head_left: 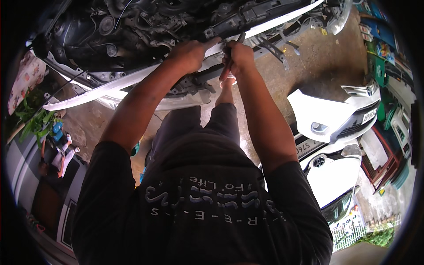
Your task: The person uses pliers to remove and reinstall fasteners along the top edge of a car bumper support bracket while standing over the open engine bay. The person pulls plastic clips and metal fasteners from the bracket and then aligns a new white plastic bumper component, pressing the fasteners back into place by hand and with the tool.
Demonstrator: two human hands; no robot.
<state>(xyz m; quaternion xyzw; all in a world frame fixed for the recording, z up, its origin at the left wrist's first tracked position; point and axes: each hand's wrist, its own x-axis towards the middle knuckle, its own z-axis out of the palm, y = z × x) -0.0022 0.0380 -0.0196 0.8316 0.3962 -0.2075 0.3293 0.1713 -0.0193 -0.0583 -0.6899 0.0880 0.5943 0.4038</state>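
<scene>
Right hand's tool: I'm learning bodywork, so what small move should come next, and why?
Probably turn the tool in place. The right hand grips it upright against the white front panel, while the left hand presses on the panel's edge beside it, steadying it. What the tip meets is hidden.

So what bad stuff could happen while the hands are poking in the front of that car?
1. The right hand grips a thin dark tool by the car's white front edge; if it slips, knuckles might hit metal.
2. The left hand presses right beside it, so a slip could jab it.
3. The loose white bumper lies on the ground nearby; stepping back could mean tripping.
</scene>
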